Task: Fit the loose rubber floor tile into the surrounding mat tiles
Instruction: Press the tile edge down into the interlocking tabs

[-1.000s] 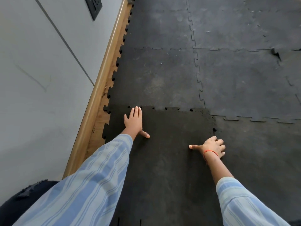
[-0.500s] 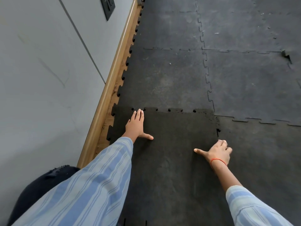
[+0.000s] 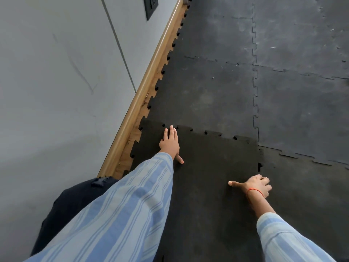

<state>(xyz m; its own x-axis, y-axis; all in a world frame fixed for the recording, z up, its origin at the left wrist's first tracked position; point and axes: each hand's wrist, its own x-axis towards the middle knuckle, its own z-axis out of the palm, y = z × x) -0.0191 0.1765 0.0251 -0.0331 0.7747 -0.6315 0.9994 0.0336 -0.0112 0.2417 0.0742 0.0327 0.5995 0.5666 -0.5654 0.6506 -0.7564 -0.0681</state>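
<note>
Both hands rest on the loose tile (image 3: 207, 176): the left hand (image 3: 170, 143) flat near its far edge, the right hand (image 3: 256, 185) at its right edge. Beyond the left hand's fingertips lie the laid mat tiles (image 3: 207, 87); more lie right of the right hand. Left of the left hand run the skirting board (image 3: 139, 99) and the wall (image 3: 56, 82).

The loose tile (image 3: 205, 182) is the darker black rubber square with puzzle-tooth edges, lying flat against the greyer, scuffed mat tiles (image 3: 211, 95). Its far teeth look only partly seated, with little gaps along that seam, and there's one notch open on the right edge.
</note>
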